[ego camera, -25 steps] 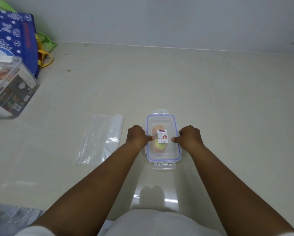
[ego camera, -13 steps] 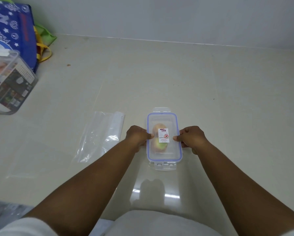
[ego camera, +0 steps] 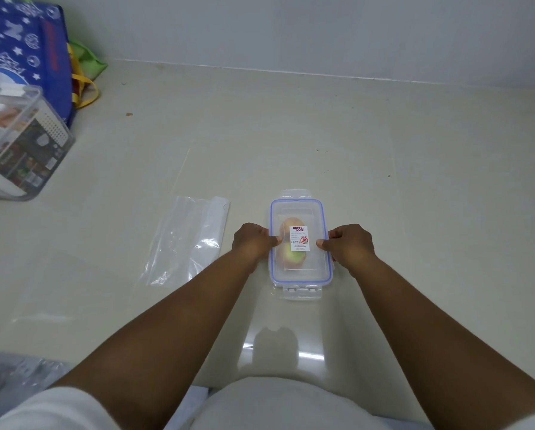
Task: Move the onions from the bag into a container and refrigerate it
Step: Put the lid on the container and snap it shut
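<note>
A glossy beige counter (ego camera: 415, 156) meets a plain pale wall (ego camera: 291, 29), with light glare near the front edge

A home, likely a kitchen: a glossy cream tabletop (ego camera: 384, 144) runs to a plain pale wall (ego camera: 291, 29). On it sit a lidded food box (ego camera: 300, 212) holding onions (ego camera: 286, 240), an empty clear bag (ego camera: 185, 240), a blue shopping bag (ego camera: 27, 51) and a clear storage tub (ego camera: 21, 144).
</note>
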`<state>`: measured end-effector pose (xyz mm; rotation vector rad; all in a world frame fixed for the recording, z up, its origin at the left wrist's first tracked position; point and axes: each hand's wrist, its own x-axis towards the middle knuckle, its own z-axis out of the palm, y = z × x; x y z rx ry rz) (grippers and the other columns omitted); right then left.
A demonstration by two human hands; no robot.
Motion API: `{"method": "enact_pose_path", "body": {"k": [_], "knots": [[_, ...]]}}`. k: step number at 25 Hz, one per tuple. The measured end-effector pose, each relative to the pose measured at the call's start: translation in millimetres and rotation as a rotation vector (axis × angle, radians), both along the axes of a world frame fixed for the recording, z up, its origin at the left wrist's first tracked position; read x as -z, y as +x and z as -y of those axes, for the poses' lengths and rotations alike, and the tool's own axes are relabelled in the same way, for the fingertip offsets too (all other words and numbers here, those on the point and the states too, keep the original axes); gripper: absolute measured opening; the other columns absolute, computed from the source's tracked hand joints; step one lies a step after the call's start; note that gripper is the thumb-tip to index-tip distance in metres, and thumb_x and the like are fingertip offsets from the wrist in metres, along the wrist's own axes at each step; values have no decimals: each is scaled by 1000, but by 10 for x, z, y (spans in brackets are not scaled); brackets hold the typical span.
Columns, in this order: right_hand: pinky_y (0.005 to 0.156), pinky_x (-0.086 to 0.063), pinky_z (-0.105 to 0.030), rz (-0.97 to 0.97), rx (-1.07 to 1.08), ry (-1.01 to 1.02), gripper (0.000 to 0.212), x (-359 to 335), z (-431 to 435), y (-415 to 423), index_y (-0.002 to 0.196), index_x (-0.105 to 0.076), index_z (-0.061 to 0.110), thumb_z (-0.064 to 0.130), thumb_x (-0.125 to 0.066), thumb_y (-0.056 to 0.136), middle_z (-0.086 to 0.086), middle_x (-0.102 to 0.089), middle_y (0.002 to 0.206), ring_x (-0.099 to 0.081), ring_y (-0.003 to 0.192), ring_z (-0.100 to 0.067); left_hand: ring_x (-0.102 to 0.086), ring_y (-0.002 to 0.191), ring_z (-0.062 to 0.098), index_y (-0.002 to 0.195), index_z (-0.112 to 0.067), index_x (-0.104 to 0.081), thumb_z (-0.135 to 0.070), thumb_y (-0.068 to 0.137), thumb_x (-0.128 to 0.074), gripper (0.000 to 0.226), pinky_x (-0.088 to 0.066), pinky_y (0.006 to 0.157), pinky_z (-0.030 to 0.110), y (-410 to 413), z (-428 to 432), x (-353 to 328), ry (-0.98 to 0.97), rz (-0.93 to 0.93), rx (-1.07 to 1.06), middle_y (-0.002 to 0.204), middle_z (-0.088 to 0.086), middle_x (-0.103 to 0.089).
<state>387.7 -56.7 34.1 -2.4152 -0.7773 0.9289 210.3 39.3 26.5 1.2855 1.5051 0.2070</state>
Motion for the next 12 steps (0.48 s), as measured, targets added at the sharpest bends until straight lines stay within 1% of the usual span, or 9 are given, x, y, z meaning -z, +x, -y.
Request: {"method": "enact_pose_path", "body": {"k": [1,3,4,5,6,7,9,12], "knots": [[74,-58,-37,76,-61,-44,31,-22,5,-43,79,-69,6,35,-78,75,-10,-72,83,-69,77,-28,-71,87,31,89,-4,-68,-26,75,-81,29,-58,88,45,-4,6,-7,10,-24,29,97,14,-73],[65,-53,-32,153,-129,-114,35,-69,6,-107,68,-57,11,41,-75,77,-8,-67,76,-68,70,-29,-72,85,32,89,-3,-66,-30,74,-82,35,-59,85,44,0,-2,-43,18,-88,96,95,16,-73],[60,-51,-30,166,-137,-143,38,-87,5,-122,65,-52,14,42,-74,78,-6,-65,72,-68,65,-27,-73,82,31,87,-4,-65,-32,74,-82,35,-61,81,41,3,-5,-56,20,-119,121,92,16,-73],[56,-49,-27,157,-133,-167,38,-102,-1,-124,65,-51,15,43,-73,78,-5,-64,68,-67,59,-25,-73,78,30,83,-6,-63,-33,74,-82,35,-62,76,39,3,-7,-61,21,-140,137,89,15,-73],[52,-48,-26,124,-122,-184,37,-109,-6,-120,67,-53,14,42,-73,78,-5,-65,65,-67,52,-23,-73,74,29,81,-7,-61,-33,74,-81,34,-62,71,38,2,-4,-57,15,-150,145,87,15,-73],[52,-51,-26,78,-105,-189,34,-112,-13,-107,70,-57,11,40,-73,79,-6,-67,63,-68,49,-23,-73,73,29,81,-7,-61,-33,74,-81,34,-62,70,38,0,1,-54,8,-150,146,86,15,-73],[61,-60,-34,-7,-46,-178,32,-104,-20,-85,78,-63,7,36,-75,78,-10,-71,66,-71,51,-26,-74,74,30,87,-5,-63,-33,75,-80,35,-63,74,42,-6,7,-30,-7,-144,135,88,16,-73],[66,-61,-38,-29,10,-163,31,-66,-1,-93,83,-65,7,35,-76,77,-10,-73,73,-72,56,-28,-74,77,33,92,-3,-65,-33,76,-79,37,-61,79,47,-10,7,6,-17,-141,115,91,17,-74]]}}
